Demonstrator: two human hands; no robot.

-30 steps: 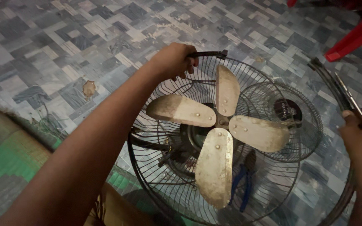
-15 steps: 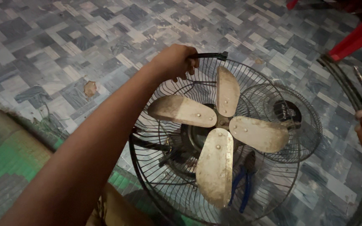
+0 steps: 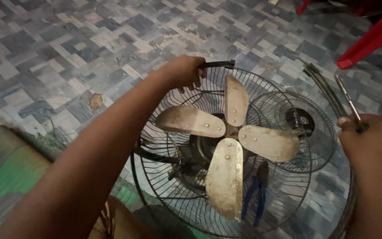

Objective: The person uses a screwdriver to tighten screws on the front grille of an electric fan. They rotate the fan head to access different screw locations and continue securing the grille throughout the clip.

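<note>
A fan with four dusty metal blades (image 3: 226,141) stands tilted inside its rear wire guard (image 3: 173,194). My left hand (image 3: 183,71) grips the black handle (image 3: 217,65) at the top of that guard. My right hand (image 3: 370,141) is closed around a thin screwdriver (image 3: 346,102), its shaft pointing up and away. The front wire guard (image 3: 308,121) with a dark centre cap lies on the floor behind the blades. Blue-handled pliers (image 3: 255,194) lie on the floor, seen through the guard's wires.
A loose metal rim ring (image 3: 321,82) curves along the floor at the right. A red plastic chair leg (image 3: 370,37) crosses the top right corner. A green mat (image 3: 5,172) lies at the lower left. The floor (image 3: 67,44) is patterned blue-grey tile.
My right hand has shifted slightly to the right with the screwdriver and the rim ring now lies on the floor. My left hand stays on the handle.
</note>
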